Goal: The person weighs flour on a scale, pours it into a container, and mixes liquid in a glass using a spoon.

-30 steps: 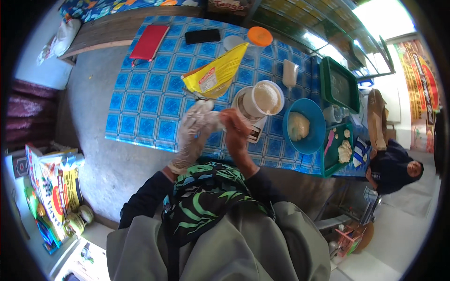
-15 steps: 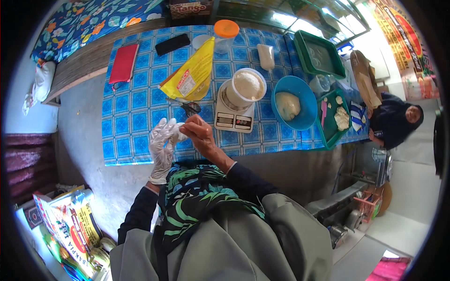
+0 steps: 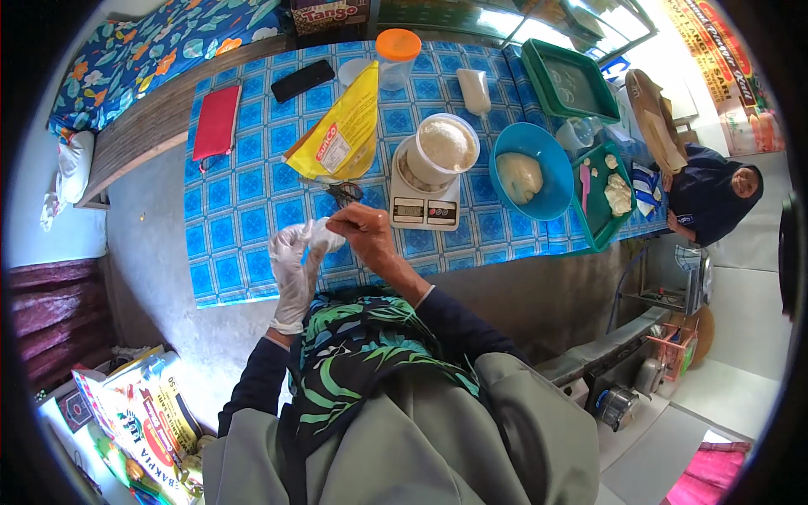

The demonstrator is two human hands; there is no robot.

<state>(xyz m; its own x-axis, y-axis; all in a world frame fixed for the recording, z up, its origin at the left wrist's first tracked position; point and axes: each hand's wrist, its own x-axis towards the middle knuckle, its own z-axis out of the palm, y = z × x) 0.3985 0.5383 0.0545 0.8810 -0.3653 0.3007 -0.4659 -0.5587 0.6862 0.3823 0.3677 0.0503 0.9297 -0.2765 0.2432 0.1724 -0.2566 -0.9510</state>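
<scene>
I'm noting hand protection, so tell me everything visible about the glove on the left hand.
The glove is whitish, thin and partly see-through, like latex or plastic. It covers the left hand to the wrist, its cuff ending short of the dark sleeve. It wrinkles over bent fingers near the table edge. The bare right hand appears to pinch it at the finger end.

Tub (image 3: 422,166) on scale (image 3: 426,216); bowl (image 3: 554,168) right

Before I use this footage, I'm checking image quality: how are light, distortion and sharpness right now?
Head view: white glare on the glass cabinet, shadow on the floor under the table; head view: the table's edges bend and the picture's corners go black; head view: left hand and right hand look fairly sharp.
</scene>
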